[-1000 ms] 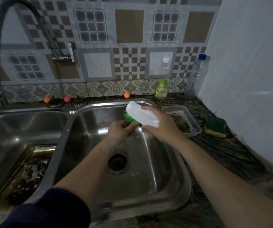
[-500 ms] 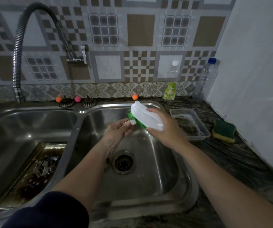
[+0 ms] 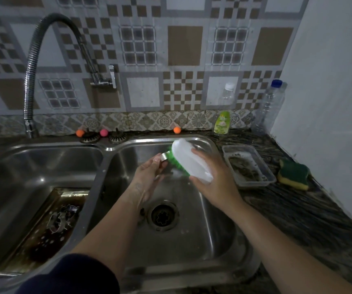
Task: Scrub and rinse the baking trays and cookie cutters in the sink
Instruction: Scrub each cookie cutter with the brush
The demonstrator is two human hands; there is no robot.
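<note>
Over the right sink basin [image 3: 192, 251], my left hand [image 3: 147, 179] pinches a small metal cookie cutter [image 3: 164, 157]. My right hand [image 3: 215, 179] grips a white scrub brush [image 3: 188, 162] whose green bristles press against the cutter. In the left basin [image 3: 22, 166] lies a dirty baking tray [image 3: 43, 247] holding brown water, with a metal cookie cutter [image 3: 61, 219] resting in it.
A flexible tap [image 3: 30, 81] arches over the left basin. A dish soap bottle [image 3: 221, 123], two clear bottles, a dirty clear plastic tray [image 3: 249, 164] and a green-yellow sponge [image 3: 293, 174] sit on the dark counter at right. The drain [image 3: 162, 214] is open below my hands.
The view has shifted so the sink sits further right and lower. Both hands stay together over the right basin, with the brush working against the cutter.
</note>
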